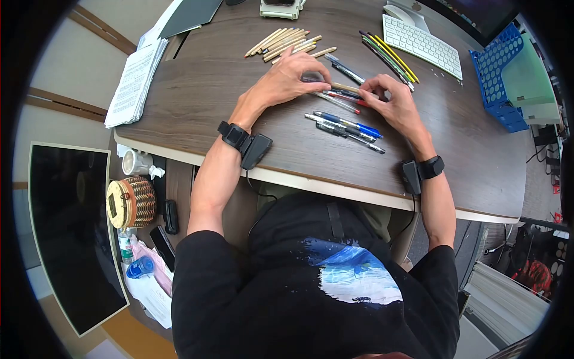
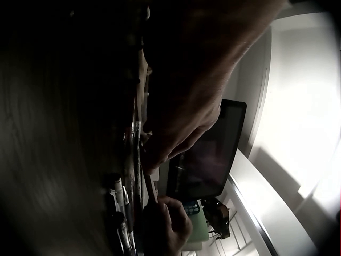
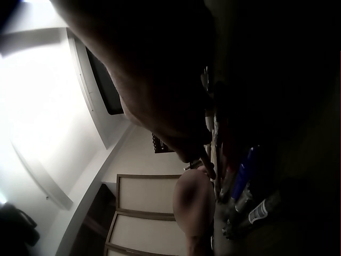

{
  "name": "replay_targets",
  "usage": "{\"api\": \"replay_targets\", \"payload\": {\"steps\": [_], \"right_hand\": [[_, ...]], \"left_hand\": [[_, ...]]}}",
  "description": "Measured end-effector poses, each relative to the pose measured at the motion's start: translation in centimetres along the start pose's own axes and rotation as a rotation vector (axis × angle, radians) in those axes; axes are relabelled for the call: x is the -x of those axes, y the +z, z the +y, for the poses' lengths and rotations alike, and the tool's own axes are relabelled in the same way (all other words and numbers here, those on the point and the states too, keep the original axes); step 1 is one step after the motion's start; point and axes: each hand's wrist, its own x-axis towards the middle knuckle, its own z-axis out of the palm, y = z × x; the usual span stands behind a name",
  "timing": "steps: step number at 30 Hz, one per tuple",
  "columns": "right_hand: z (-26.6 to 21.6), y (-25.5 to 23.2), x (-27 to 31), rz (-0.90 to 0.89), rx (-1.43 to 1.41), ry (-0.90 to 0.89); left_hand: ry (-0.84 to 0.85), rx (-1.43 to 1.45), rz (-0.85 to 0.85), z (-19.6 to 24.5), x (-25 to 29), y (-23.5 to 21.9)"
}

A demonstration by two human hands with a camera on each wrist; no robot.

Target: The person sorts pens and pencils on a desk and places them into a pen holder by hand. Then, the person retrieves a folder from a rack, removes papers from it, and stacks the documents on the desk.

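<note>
A wooden pencil bridges the gap between both hands above the desk. My left hand pinches one end of it with bent fingers, and my right hand pinches the other; in the left wrist view the pencil runs from fingertips to fingertips. Just beneath lie a clear-barrelled pen and a red pen, partly covered by the hands. Nearer the body is a group of blue and black pens. Beyond the left hand lies a pile of wooden pencils.
Dark, yellow and green pencils lie past the right hand, beside a white keyboard. A blue perforated holder stands at the right edge. Stacked papers sit at the left, and a woven basket stands on the lower left surface.
</note>
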Motion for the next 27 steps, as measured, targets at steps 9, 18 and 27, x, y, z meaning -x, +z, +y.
{"api": "replay_targets", "payload": {"steps": [9, 18, 27], "right_hand": [[-0.1, 0.2, -0.4, 0.135, 0.067, -0.053], [0.7, 0.4, 0.3, 0.008, 0.137, -0.036], [0.1, 0.1, 0.3, -0.101, 0.215, -0.098]], "left_hand": [[-0.065, 0.005, 0.127, 0.5, 0.0, -1.0], [-0.264, -0.275, 0.204, -0.5, 0.4, -2.2], [-0.112, -0.315, 0.228, -1.5, 0.7, -1.0]]}}
